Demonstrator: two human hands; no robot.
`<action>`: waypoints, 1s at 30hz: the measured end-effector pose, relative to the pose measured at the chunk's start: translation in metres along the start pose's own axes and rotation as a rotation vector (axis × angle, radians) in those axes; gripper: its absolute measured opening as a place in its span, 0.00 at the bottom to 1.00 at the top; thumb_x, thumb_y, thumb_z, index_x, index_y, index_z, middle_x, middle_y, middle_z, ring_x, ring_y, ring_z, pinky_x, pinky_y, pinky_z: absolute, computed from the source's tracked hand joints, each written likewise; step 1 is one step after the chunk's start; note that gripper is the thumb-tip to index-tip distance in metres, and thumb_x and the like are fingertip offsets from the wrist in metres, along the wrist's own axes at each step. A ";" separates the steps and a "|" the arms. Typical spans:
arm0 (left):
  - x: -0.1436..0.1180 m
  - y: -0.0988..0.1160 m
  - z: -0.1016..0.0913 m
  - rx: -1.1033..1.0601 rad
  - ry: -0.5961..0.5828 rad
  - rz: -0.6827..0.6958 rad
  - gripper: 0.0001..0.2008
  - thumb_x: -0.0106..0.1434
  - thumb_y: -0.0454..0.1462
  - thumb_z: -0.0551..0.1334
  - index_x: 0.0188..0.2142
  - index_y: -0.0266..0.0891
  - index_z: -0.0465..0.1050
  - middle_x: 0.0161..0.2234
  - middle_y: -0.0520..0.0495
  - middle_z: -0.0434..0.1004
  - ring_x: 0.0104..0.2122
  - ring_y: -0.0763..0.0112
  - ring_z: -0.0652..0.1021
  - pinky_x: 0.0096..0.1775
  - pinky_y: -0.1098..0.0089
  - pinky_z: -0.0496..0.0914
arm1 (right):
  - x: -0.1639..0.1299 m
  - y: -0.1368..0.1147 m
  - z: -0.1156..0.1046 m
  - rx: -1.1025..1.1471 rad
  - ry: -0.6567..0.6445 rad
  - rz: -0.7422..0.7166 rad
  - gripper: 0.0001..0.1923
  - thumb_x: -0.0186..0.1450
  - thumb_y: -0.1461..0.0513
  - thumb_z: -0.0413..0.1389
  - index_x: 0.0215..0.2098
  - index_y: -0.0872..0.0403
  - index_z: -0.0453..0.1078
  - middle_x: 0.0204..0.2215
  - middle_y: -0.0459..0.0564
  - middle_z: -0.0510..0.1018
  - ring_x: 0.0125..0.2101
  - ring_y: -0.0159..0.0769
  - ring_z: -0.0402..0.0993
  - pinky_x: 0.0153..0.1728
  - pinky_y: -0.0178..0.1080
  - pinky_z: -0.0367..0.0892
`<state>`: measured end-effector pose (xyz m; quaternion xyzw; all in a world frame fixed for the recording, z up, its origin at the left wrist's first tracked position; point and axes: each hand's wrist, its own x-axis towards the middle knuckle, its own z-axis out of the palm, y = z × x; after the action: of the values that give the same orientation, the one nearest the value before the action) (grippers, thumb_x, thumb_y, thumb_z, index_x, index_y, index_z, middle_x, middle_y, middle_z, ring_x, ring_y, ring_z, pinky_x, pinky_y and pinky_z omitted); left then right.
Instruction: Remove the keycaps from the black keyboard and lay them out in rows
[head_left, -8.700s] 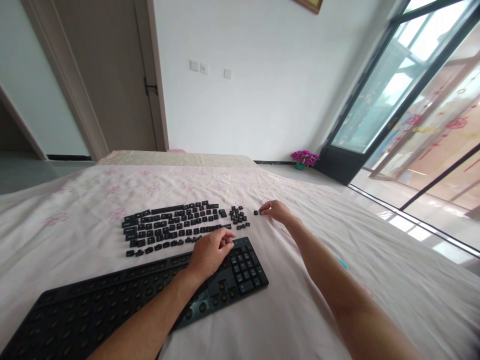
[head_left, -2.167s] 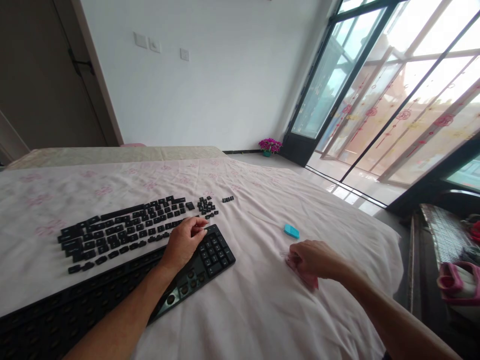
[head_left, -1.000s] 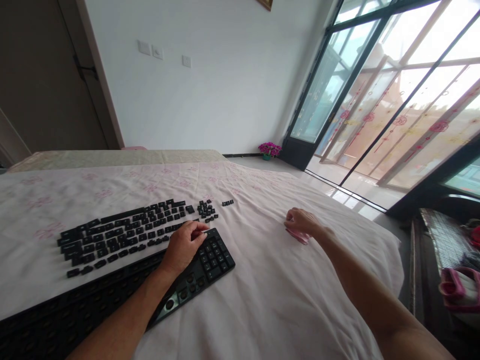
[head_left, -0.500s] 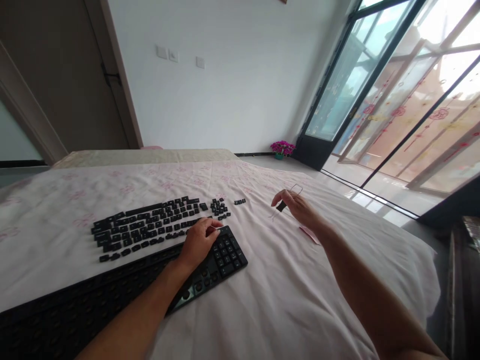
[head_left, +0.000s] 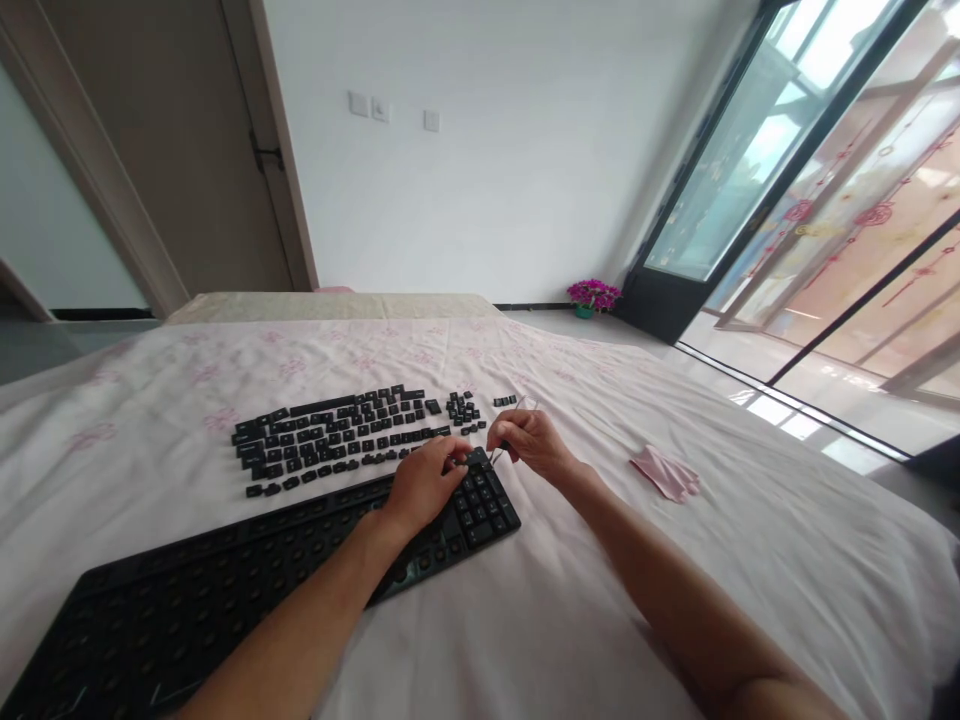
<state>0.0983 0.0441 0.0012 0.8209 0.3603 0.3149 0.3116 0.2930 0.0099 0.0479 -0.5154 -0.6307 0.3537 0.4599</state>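
**Gripping a wire tool over the stripped keyboard**

Resting on the right end of the keyboard [head_left: 247, 575], the left hand [head_left: 424, 482] lay loosely curled, its fingertips touching the top edge of the number pad; whether it pinched anything could not be told. The right hand [head_left: 529, 442] was closed around a thin wire keycap puller [head_left: 517, 410], whose loop stood up behind the fingers, just beside the keyboard's far right corner. The two hands were nearly touching.

One keyboard was present, lying on the sheet-covered bed [head_left: 570, 610]. Most of its sockets stood bare; only the number pad still carried caps. Its near left corner was cut off by the frame edge, and the left forearm hid part of its middle.

The removed keycaps [head_left: 337, 440] lay in rows on the sheet just behind the keyboard, too small and too many to count; a small cluster and one separate pair lay to their right. One pink cloth [head_left: 666, 472] lay crumpled, well apart to the right.
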 end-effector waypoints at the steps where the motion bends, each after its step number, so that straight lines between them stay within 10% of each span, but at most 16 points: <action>1: 0.000 0.001 0.000 0.015 -0.004 0.004 0.13 0.58 0.32 0.61 0.42 0.45 0.76 0.39 0.51 0.79 0.34 0.69 0.77 0.39 0.69 0.69 | 0.000 0.003 0.000 -0.010 -0.009 -0.010 0.18 0.60 0.52 0.56 0.21 0.56 0.73 0.19 0.46 0.75 0.15 0.24 0.60 0.15 0.30 0.56; 22: 0.007 0.000 0.005 0.245 -0.064 0.045 0.10 0.63 0.44 0.60 0.32 0.48 0.80 0.32 0.51 0.78 0.34 0.64 0.77 0.31 0.70 0.63 | 0.015 0.010 -0.004 -0.389 -0.476 -0.259 0.22 0.64 0.45 0.55 0.30 0.53 0.78 0.27 0.48 0.79 0.29 0.34 0.74 0.35 0.35 0.66; 30: 0.006 0.002 0.002 0.221 -0.102 0.006 0.11 0.61 0.40 0.61 0.41 0.54 0.80 0.38 0.55 0.80 0.37 0.68 0.77 0.37 0.71 0.64 | 0.008 0.018 -0.008 -0.234 -0.353 -0.322 0.27 0.63 0.42 0.54 0.25 0.56 0.76 0.25 0.52 0.78 0.27 0.35 0.74 0.31 0.36 0.68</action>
<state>0.1038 0.0471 0.0037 0.8663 0.3740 0.2321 0.2360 0.3056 0.0215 0.0357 -0.3886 -0.8115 0.2850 0.3305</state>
